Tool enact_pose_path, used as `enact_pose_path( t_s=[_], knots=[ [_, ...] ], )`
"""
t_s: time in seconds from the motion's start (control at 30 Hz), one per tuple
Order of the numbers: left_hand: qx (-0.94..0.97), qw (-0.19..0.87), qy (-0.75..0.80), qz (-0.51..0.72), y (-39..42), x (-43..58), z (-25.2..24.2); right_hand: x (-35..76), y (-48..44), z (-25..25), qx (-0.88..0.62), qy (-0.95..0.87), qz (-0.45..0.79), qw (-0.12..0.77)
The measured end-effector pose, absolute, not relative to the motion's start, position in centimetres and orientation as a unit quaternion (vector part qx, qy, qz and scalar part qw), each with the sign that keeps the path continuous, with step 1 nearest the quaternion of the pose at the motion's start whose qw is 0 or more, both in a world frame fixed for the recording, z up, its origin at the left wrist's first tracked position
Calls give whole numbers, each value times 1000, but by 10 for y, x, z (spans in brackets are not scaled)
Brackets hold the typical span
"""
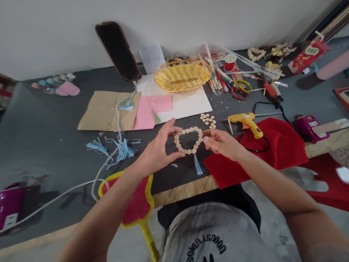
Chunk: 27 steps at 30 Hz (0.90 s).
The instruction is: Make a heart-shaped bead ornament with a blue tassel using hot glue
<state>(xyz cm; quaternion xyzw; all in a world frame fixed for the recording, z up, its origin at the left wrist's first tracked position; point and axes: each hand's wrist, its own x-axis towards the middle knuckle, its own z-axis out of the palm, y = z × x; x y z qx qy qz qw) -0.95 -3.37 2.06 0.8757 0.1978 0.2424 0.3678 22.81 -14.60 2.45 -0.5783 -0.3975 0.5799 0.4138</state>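
Head view. A heart-shaped ring [192, 150] of pale, flower-like beads is held before the wearer's body, above the near part of the bench [68, 156]. The left hand [160, 145] grasps its left side, thumb at the lower edge and fingers at the upper; the right hand [220, 142] pinches the right side between thumb and fingers. This two-sided grip probably keeps the light outline level and undistorted, leaving its open middle unobstructed. A blue tassel [198, 165] trails from the ring's lower edge toward the wearer, clear of both hands, presumably so that it is not crushed.

Loose beads [208, 120] lie just beyond the right hand, apparently for easy reach. The yellow glue gun [242, 118] rests on its side, handle over the red cloth [283, 145] and nozzle toward the beads; the grip thus faces the right arm, a convenient arrangement. Further blue tassels [124, 151] are grouped beside the left forearm. The wicker basket [182, 78] stands farther back, on white sheeting [191, 105], likely to spare working room.
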Motion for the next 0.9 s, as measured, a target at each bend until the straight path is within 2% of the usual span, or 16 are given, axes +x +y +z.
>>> enact_pose_path(
  t_s=[0.1,0.23,0.37,0.5,0.73,0.9],
  knots=[
    [872,377,197,242,-35,-8,20,216,-141,20,-538,-379,633,407],
    [855,401,221,243,-35,-4,18,210,-138,15,-517,-371,639,432],
    [748,538,283,267,-36,3,18,209,-135,18,-523,-351,618,469],
    [640,665,334,190,-37,12,22,207,-129,22,-515,-344,608,498],
    [577,710,355,191,-41,19,24,201,-123,17,-495,-324,614,523],
    [554,722,357,210,-42,19,17,200,-120,15,-488,-331,632,503]
  ],
)
